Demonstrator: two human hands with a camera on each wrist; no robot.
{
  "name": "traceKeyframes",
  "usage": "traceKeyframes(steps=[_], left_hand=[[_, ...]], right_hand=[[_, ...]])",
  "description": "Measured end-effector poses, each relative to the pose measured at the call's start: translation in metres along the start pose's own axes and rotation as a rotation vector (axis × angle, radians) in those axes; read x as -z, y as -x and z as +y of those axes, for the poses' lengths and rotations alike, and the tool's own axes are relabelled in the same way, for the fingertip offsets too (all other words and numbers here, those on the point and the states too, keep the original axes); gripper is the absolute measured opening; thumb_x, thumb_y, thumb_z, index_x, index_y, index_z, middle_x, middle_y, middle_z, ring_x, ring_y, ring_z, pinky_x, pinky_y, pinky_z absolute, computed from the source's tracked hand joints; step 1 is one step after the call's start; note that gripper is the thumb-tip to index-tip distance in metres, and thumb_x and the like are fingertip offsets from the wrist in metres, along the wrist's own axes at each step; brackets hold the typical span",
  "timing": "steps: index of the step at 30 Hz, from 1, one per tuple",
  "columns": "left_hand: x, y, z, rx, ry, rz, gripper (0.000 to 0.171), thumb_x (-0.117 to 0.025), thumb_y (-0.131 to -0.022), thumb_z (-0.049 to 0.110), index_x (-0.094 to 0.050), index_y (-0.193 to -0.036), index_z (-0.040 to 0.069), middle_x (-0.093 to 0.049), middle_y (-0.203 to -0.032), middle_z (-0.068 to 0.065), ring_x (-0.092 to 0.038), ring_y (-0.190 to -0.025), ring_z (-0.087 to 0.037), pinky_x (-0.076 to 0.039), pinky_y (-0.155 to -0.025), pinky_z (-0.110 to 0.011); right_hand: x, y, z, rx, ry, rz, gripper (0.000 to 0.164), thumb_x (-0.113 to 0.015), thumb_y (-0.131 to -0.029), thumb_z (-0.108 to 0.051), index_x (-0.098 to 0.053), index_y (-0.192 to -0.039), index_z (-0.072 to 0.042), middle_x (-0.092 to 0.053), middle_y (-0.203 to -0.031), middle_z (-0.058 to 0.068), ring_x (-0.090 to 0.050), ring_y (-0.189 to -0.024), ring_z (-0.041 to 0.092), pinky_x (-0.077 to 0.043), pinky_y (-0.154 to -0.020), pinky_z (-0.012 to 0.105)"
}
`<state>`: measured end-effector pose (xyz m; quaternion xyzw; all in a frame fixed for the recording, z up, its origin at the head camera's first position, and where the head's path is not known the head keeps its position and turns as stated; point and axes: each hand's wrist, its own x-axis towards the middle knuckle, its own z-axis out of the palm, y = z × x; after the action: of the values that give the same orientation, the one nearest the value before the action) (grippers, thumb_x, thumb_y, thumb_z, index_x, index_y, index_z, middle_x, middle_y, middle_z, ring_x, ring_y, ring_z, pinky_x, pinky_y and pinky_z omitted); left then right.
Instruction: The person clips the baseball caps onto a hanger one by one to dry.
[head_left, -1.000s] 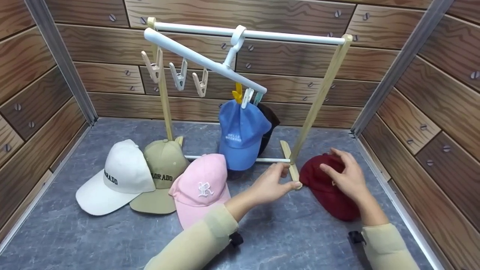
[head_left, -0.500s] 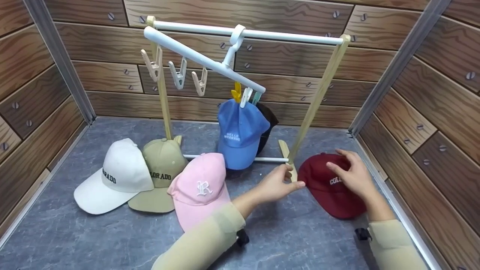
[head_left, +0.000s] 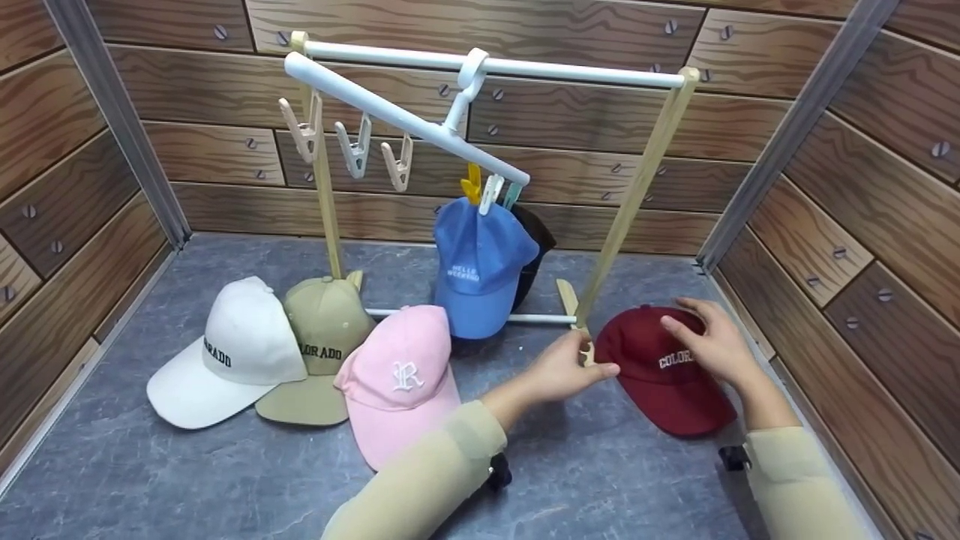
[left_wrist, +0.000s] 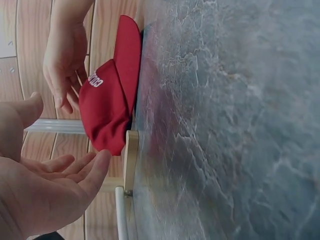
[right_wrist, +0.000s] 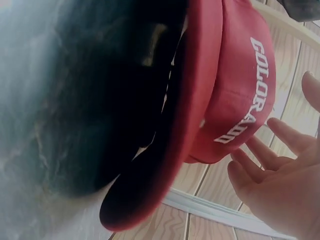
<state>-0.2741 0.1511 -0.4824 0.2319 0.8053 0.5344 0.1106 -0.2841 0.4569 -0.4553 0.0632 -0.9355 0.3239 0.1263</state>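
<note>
A dark red baseball cap (head_left: 652,367) with white "COLORADO" lettering lies on the grey floor at the right, brim toward me. My left hand (head_left: 559,371) is at its left side, thumb and fingers apart with nothing between them; in the left wrist view its fingers (left_wrist: 97,175) lie close to the crown, and contact is unclear. On the cap's other side is my right hand (head_left: 712,341), fingers spread and loosely bent. In the right wrist view those fingertips (right_wrist: 240,155) are beside the crown; whether they touch it I cannot tell.
White (head_left: 251,337), khaki (head_left: 326,330) and pink (head_left: 409,360) caps stand side by side at left. A rack (head_left: 562,69) bears a tilted white hanger (head_left: 390,112) with several clips. A blue cap (head_left: 480,262) and a dark one (head_left: 536,240) hang from its low end.
Both hands have shifted slightly right beside the red cap. The right hand has uncovered more of its lettering. The left thumb is nearer the crown. The hanging caps look unchanged.
</note>
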Motion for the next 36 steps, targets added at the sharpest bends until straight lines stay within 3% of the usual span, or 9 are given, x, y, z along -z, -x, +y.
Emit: traceKeyframes(steps=[10,16,21,28,36], left_hand=[[-0.009,-0.007,0.004,-0.006,0.006,-0.015,0.058,-0.085,-0.099,0.039,-0.068,-0.138,0.000,-0.073,-0.129,-0.015,-0.069,-0.114,-0.020,-0.054,-0.098,-0.031],[-0.012,-0.012,0.005,-0.037,-0.036,-0.024,0.050,-0.086,-0.099,0.037,-0.072,-0.128,-0.001,-0.075,-0.119,-0.014,-0.065,-0.098,-0.010,-0.054,-0.092,-0.027],[-0.012,-0.018,0.004,-0.047,-0.077,-0.024,0.048,-0.086,-0.099,0.037,-0.073,-0.124,-0.001,-0.076,-0.115,-0.014,-0.064,-0.094,-0.010,-0.055,-0.091,-0.029],[-0.013,-0.022,0.002,-0.041,-0.077,-0.034,0.048,-0.087,-0.098,0.038,-0.074,-0.123,-0.001,-0.077,-0.111,-0.012,-0.065,-0.094,-0.011,-0.056,-0.091,-0.030],[-0.014,-0.026,-0.004,-0.099,-0.077,-0.070,0.042,-0.087,-0.098,0.035,-0.075,-0.116,-0.002,-0.071,-0.092,-0.001,-0.061,-0.082,-0.010,-0.052,-0.079,-0.027]], right_hand=[[0.007,-0.012,0.011,-0.037,0.036,-0.134,0.072,-0.070,-0.109,-0.041,-0.053,-0.156,0.011,-0.051,-0.156,0.039,-0.044,-0.149,0.056,-0.033,-0.122,0.071],[0.013,-0.020,0.018,-0.052,0.040,-0.237,0.074,-0.068,-0.111,-0.044,-0.051,-0.158,0.011,-0.053,-0.156,0.039,-0.052,-0.143,0.053,-0.041,-0.117,0.067],[0.019,-0.028,0.023,-0.085,0.033,-0.333,0.078,-0.066,-0.111,-0.048,-0.048,-0.161,0.009,-0.053,-0.158,0.037,-0.055,-0.140,0.048,-0.046,-0.112,0.062],[0.026,-0.037,0.026,-0.125,0.048,-0.382,0.082,-0.064,-0.111,-0.052,-0.047,-0.161,0.009,-0.051,-0.158,0.038,-0.052,-0.145,0.052,-0.044,-0.116,0.065],[0.031,-0.051,0.026,-0.180,0.059,-0.497,0.087,-0.061,-0.111,-0.060,-0.048,-0.160,0.010,-0.052,-0.158,0.037,-0.051,-0.146,0.053,-0.045,-0.116,0.068]])
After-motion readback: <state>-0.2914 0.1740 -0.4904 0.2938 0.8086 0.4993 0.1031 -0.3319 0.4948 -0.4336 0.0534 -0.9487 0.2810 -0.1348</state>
